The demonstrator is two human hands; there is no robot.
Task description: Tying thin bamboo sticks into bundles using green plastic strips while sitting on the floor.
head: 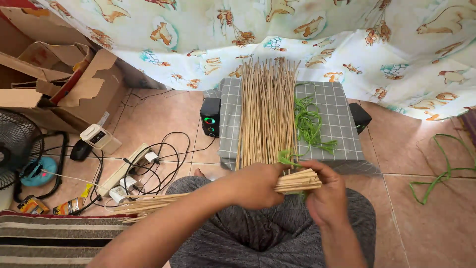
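1. Pale wooden sticks are what my hands are working on: a small bundle of sticks (pixel 297 180) is lying crosswise over my lap, and the left hand (pixel 255 186) is closing around its near end, holding it tight.
2. The right hand (pixel 325 196) is gripping the bundle's far end from below, fingers curled, with a green strip (pixel 286 159) sticking up between the two hands; it looks to me as if the strip is being wound round the bundle.
3. I am judging the step in hand to be the binding of this bundle. The next move is calling for a steady clamp from the left while the right pulls the strip snug, so that the sticks are not sliding apart.
4. Just ahead of my hands, a low table with a grey checked cloth (pixel 342 119) is carrying a big sheaf of loose sticks (pixel 267 114) laid lengthwise, and beside it a tangle of green strips (pixel 308 125).
5. Two small black speakers are flanking the table, one on the left (pixel 209 116) and one on the right (pixel 359 117).
6. More sticks (pixel 144 204) are lying on the tiled floor by my left knee, near a power strip with plugs and cables (pixel 126 171).
7. Further out, another green strip (pixel 441 173) is trailing over the floor at right, a fan (pixel 15 149) and torn cardboard boxes (pixel 59 74) are sitting at left, and a printed cloth (pixel 297 30) is hanging behind the table.
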